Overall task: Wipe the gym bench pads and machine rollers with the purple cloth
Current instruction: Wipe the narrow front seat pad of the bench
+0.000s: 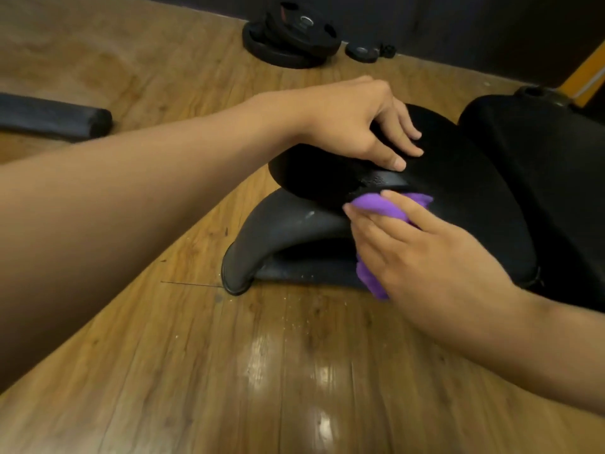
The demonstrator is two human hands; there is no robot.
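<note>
The purple cloth (381, 204) sits bunched at centre frame, pressed to the front edge of the black seat pad (458, 178). My right hand (425, 247) grips it, fingers curled over the wad, and a tail of it hangs below the palm. My left hand (370, 126) lies on the pad just above, fingers straight, steadying it and holding nothing.

I judge this to be the seat-pad wipe, at its front lip. Next I need a firm sweep along that edge, then on to the back pad (540, 152) at right. A black padded roller (55, 117) lies at the left edge and weight plates (291, 34) at the top.

The pads are so dark that dirt barely shows. The back pad is cut off at right, and my fingers hide the cloth's contact face.
</note>
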